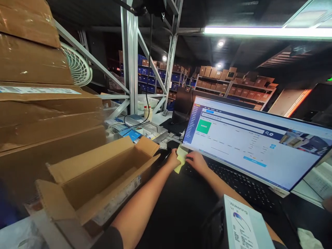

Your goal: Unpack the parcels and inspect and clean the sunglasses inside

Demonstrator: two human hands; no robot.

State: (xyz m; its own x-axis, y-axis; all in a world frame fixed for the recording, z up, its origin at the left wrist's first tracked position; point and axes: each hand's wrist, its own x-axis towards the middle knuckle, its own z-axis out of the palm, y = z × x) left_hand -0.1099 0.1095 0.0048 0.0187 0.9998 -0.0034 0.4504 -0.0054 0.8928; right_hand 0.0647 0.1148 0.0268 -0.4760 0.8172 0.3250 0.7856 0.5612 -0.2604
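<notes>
A slip of yellow paper, like a sticky note (pixel 181 159), is at the lower left corner of the computer monitor (pixel 233 138). My left hand (pixel 173 159) grips its left edge, fingers closed. My right hand (pixel 197 162) is at the paper's right edge, with thumb and fingers bent together on it; the fingertips are small in view. Under my right forearm lies a black keyboard (pixel 241 183). A white box printed "Wakening" (pixel 245 224) stands close to me and hides part of that forearm.
An open cardboard carton (pixel 95 180) sits left of my left arm, with large stacked cartons (pixel 38 114) behind it. A tray of small items (pixel 147 133) is beyond. A metal frame post (pixel 131 58) rises behind the desk. White crumpled material (pixel 308 238) lies at the lower right.
</notes>
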